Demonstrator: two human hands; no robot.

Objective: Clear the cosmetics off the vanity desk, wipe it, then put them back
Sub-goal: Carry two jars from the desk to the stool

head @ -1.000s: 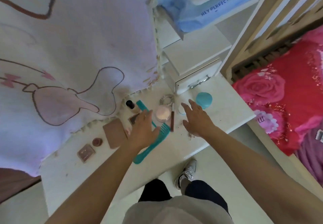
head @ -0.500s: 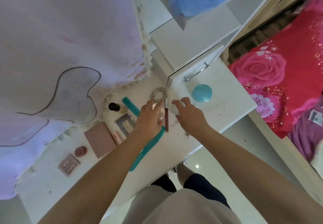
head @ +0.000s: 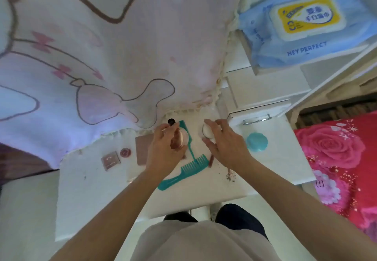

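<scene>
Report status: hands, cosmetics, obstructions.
Left hand grips pink round jar; right hand grips white round pot. Teal comb, pink palette, teal case not yet cleared off desk. Nothing blocks either hand.

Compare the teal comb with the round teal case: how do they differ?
The teal comb is long and toothed; the round teal case is a low dome. The comb lies between the left hand and the right hand; the case sits apart, out past the right hand, untouched. Both are teal and lie on the white desk.
</scene>
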